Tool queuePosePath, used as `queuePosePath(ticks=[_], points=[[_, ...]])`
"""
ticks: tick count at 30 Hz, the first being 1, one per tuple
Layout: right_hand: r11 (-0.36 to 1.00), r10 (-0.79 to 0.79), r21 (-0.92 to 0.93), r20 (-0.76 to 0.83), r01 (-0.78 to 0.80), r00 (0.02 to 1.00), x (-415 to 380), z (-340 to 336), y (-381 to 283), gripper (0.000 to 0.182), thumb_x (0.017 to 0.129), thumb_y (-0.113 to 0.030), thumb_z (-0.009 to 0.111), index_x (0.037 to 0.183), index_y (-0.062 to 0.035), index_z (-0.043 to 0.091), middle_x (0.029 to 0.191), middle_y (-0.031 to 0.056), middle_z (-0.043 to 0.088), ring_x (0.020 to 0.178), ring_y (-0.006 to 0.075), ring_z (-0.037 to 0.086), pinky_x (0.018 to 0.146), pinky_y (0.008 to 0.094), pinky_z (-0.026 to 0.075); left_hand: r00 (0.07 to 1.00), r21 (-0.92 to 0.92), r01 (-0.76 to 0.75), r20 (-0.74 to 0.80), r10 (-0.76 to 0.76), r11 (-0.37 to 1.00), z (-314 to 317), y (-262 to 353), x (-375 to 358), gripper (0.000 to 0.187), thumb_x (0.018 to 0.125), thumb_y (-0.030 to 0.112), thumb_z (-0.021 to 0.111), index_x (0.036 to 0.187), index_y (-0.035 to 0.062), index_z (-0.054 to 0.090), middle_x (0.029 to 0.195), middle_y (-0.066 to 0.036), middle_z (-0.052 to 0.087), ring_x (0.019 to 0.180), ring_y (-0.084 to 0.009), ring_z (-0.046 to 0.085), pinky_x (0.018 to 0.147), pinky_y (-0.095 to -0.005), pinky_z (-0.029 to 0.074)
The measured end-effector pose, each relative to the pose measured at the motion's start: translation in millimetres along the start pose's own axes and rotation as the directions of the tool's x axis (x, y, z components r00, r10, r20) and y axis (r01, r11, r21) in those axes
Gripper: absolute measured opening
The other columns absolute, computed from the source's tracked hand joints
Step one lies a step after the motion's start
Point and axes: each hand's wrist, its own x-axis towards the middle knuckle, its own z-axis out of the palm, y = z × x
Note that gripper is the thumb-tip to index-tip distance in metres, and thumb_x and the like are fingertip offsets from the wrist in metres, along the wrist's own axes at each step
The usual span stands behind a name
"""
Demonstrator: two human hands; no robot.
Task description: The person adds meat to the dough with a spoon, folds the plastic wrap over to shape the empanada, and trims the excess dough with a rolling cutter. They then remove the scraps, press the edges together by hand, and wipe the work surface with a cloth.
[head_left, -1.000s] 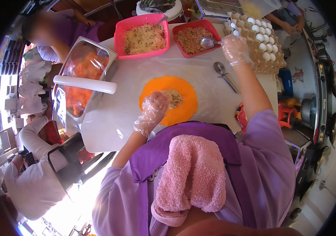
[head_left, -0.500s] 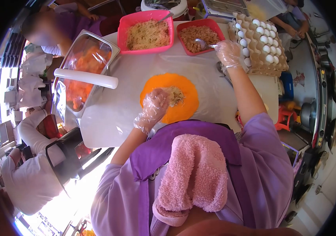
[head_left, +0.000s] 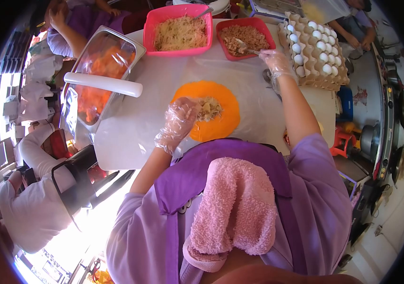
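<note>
Item: orange wrapper (head_left: pixel 221 124), frame center, filling mound (head_left: pixel 208 109) on it. Left hand (head_left: pixel 179 118) fingers curled at mound. Right hand (head_left: pixel 276 62) pinches spoon (head_left: pixel 240 45), now dipped into red tub (head_left: pixel 245 38), previously hovering; another scoop likely.

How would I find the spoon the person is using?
Look at the white table and find the two pink tubs at its far edge. The spoon dips into the smaller red tub of brown filling, held by the gloved right hand; another lies loose on the table.

White table (head_left: pixel 140 128) bears orange wrapper (head_left: pixel 221 120), tubs, eggs.
</note>
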Motion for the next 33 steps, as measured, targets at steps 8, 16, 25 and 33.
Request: queuePosePath(ticks=[8, 16, 25, 33], points=[[0.989, 0.043, 0.137, 0.082, -0.054, 0.996, 5, -14, 11, 0.031, 0.082, -0.04, 0.064, 0.102, -0.0163, 0.07, 0.103, 0.0088, 0.068, 0.097, 0.0259, 0.062, 0.083, 0.0343, 0.047, 0.989, 0.048, 0.132, -0.071, -0.129, 0.99, -17, -14, -14, 0.02, 0.076, 0.001, 0.065, 0.095, 0.0067, 0.064, 0.098, -0.017, 0.061, 0.09, -0.035, 0.06, 0.076, -0.0413, 0.05], [0.989, -0.014, 0.148, 0.053, 0.006, 0.999, -36, -45, -12, 0.031, 0.082, -0.034, 0.066, 0.105, -0.0131, 0.069, 0.099, 0.0107, 0.069, 0.092, 0.0259, 0.064, 0.083, 0.0342, 0.047, 0.975, 0.137, 0.213, -0.101, -0.2, 0.967, -32, -30, -31, 0.022, 0.08, 0.009, 0.065, 0.102, 0.0081, 0.064, 0.103, -0.017, 0.06, 0.092, -0.0356, 0.059, 0.079, -0.0413, 0.049], [0.961, -0.261, 0.161, 0.267, 0.224, 0.928, -125, 13, -41, 0.027, 0.082, -0.034, 0.066, 0.101, -0.0144, 0.071, 0.096, 0.0091, 0.069, 0.086, 0.0268, 0.066, 0.078, 0.0347, 0.051, 0.977, 0.038, -0.15, -0.151, 0.154, 0.988, 1, 8, -7, 0.046, 0.071, 0.018, 0.077, 0.112, 0.006, 0.059, 0.105, -0.019, 0.058, 0.097, -0.0353, 0.059, 0.08, -0.0447, 0.05], [0.951, -0.299, 0.159, 0.275, 0.264, 0.914, -154, 20, -67, 0.022, 0.08, -0.03, 0.066, 0.095, -0.0143, 0.072, 0.093, 0.0075, 0.069, 0.083, 0.0269, 0.065, 0.078, 0.0363, 0.05, 0.955, 0.113, -0.297, 0.029, 0.296, 0.948, 41, 2, 3, 0.044, 0.071, 0.015, 0.072, 0.112, 0.0059, 0.06, 0.102, -0.013, 0.059, 0.099, -0.0334, 0.057, 0.09, -0.0502, 0.045]])
